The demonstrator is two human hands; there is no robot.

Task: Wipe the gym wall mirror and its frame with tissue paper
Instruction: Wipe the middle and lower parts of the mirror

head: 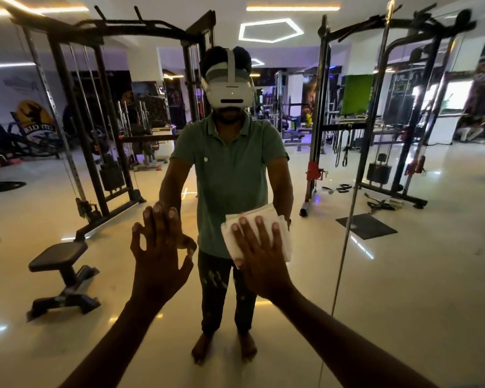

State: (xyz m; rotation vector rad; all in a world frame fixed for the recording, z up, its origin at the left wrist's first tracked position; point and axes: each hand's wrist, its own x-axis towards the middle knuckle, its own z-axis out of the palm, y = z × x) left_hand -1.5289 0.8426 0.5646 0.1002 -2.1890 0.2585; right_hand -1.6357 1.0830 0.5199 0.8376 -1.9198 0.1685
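Both forearms reach in from the bottom edge toward the mirror (403, 275). Right hand (259, 253) has fingers straight and spread, pressing a folded white tissue paper pad (284, 239) flat against the glass at roughly waist height of the reflected person (230, 175). Left hand (158, 247) is open too, fingers splayed, fingertips on the glass just beside the pad, holding nothing; looks like bracing.

Tissue location: sandwiched between right palm and mirror, pad edges sticking out above and to the right of the fingers.

Step in hand, as a judgement: mid-wipe on the glass panel, central lower area. Frame not yet touched. A thin vertical strip (356, 191) runs to the right of the pad, probably a panel seam or frame member, hard to tell at this angle.

Next move calls for: keep flat palm pressure and sweep the pad in overlapping passes, likely toward that strip, then run along it. Left hand needs to lift off or it leaves prints on wiped glass.

Reflection also shows a cable machine (95, 121), a bench (58, 256) and glossy floor (403, 317).
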